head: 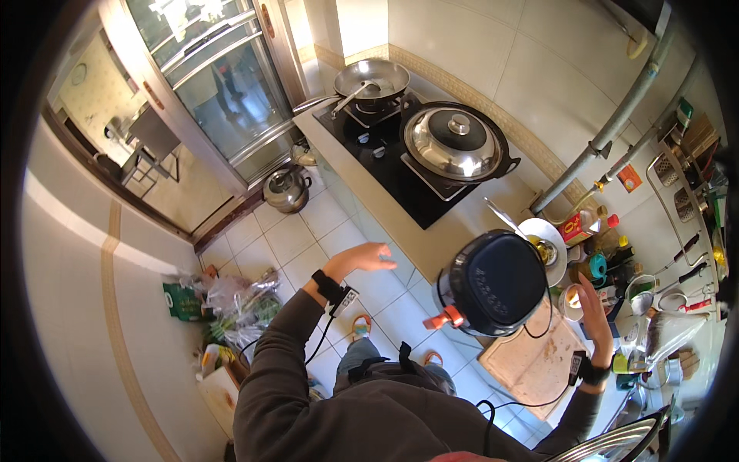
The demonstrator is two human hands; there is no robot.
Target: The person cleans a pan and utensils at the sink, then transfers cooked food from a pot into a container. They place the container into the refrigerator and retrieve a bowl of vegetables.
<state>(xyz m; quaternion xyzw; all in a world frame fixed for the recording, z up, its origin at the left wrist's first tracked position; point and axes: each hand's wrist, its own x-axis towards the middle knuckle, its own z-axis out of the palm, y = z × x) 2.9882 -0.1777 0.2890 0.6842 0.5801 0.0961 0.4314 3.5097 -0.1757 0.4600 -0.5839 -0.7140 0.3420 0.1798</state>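
Observation:
My left hand [372, 257] hangs in the air over the floor tiles, fingers loosely bent and nothing in them. To its right, a dark air fryer [502, 280] with an orange handle [444, 317] stands at the counter's front edge. My right hand [593, 309] is on the appliance's far side, its fingers extended. It is beside a small white bowl [570, 309] with something yellowish inside; whether they touch, I cannot tell. Behind the air fryer, a white plate [557, 274] bears a metal ladle [545, 252] and some yellow liquid. A wooden cutting board [540, 358] lies partly beneath my right arm.
A lidded wok [453, 141] and a frying pan [372, 78] with a spatula [352, 97] sit on the black gas hob [398, 187]. Bottles [597, 268] crowd the wall side. On the floor are a lidded pot [286, 190] and bagged vegetables [245, 303].

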